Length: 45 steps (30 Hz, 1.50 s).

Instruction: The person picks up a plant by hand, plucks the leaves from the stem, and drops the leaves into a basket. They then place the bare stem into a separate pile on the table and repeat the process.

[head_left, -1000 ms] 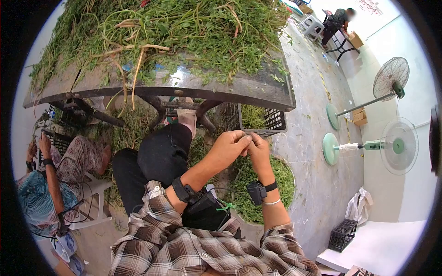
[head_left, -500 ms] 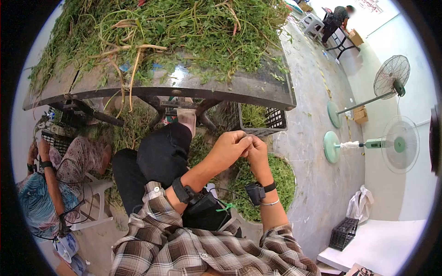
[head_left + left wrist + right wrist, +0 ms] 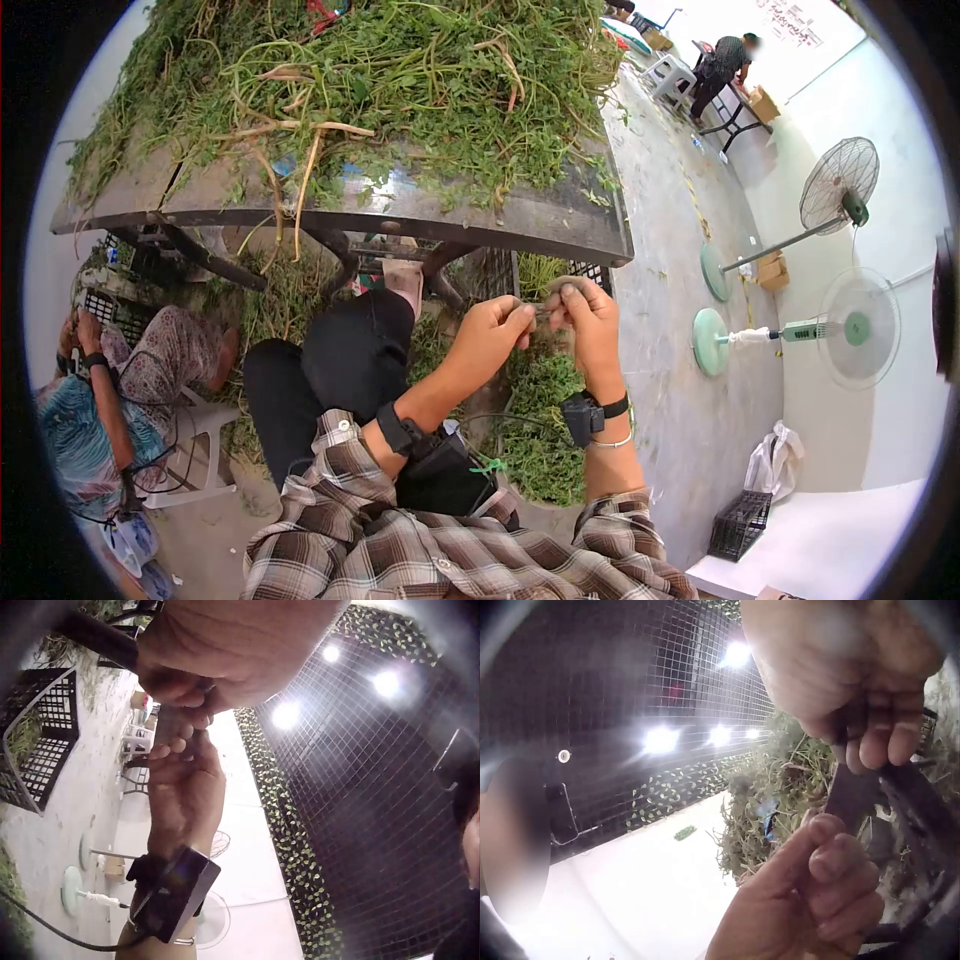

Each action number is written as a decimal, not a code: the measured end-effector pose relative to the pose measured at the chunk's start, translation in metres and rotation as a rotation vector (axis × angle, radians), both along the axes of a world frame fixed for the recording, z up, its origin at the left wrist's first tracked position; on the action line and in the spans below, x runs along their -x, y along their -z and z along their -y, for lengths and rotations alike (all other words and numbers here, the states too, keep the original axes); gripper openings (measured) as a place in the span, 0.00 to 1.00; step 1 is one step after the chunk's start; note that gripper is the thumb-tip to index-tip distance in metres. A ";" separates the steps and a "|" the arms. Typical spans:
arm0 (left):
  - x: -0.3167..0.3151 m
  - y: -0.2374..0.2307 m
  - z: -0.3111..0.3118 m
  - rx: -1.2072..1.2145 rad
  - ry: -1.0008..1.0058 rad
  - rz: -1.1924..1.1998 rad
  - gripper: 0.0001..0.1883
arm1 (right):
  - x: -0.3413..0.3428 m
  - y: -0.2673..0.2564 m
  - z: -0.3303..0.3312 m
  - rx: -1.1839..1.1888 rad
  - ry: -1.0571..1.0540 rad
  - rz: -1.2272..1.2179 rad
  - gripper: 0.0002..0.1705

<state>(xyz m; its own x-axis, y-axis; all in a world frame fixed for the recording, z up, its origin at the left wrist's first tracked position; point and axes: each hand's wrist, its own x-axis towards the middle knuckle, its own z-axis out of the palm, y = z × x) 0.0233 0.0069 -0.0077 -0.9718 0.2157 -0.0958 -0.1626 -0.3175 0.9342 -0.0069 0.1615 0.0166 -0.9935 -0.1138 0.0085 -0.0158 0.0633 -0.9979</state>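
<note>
In the head view, the left hand point(image 3: 487, 345) and right hand point(image 3: 592, 325) are raised in front of the lap, fingertips a short gap apart. A small, thin dark thing point(image 3: 541, 309) lies between them, with thumb and fingers of both hands pinching at it; its shape is too small to tell. The left wrist view has the left hand point(image 3: 244, 649) across the top and the right hand point(image 3: 186, 791) below. Seen from the right wrist, the right hand point(image 3: 851, 671) hangs above, its fingers curled, and the left hand point(image 3: 802, 900) is lower, thumb against fingers.
Leafy green stems point(image 3: 400, 80) are heaped on the dark table point(image 3: 470, 222) ahead. Under its right corner is a black crate point(image 3: 592, 272); more greens point(image 3: 545, 430) lie below the hands. Fans point(image 3: 840, 185) stand at right. A seated person point(image 3: 105, 400) is at left.
The hands, earlier touching at the fingertips, have parted slightly; the right hand has moved right. The head view has shifted a little.
</note>
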 end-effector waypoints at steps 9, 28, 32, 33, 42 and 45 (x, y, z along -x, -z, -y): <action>0.001 -0.005 0.007 -0.093 -0.182 -0.023 0.13 | 0.035 -0.040 0.010 -0.074 -0.093 -0.089 0.10; -0.001 -0.011 0.038 -0.306 -0.493 0.038 0.14 | 0.108 -0.114 0.128 -0.485 -0.733 -0.174 0.16; -0.001 -0.013 0.039 -0.377 -0.525 0.041 0.13 | 0.129 -0.108 0.167 -0.480 -0.887 -0.360 0.17; -0.001 -0.013 0.039 -0.374 -0.526 0.042 0.13 | 0.134 -0.108 0.175 -0.532 -0.888 -0.356 0.18; -0.003 -0.015 0.041 -0.405 -0.475 0.076 0.12 | 0.151 -0.105 0.206 -0.649 -0.895 -0.211 0.16; -0.005 -0.019 0.041 -0.387 -0.484 0.088 0.12 | 0.150 -0.102 0.193 -0.562 -0.843 -0.256 0.16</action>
<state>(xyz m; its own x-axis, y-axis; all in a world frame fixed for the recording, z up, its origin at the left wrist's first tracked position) 0.0282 -0.0345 0.0116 -0.9600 -0.2117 -0.1833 0.0130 -0.6875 0.7260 -0.1571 -0.0313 0.1185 -0.5663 -0.8219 -0.0613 -0.4770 0.3875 -0.7889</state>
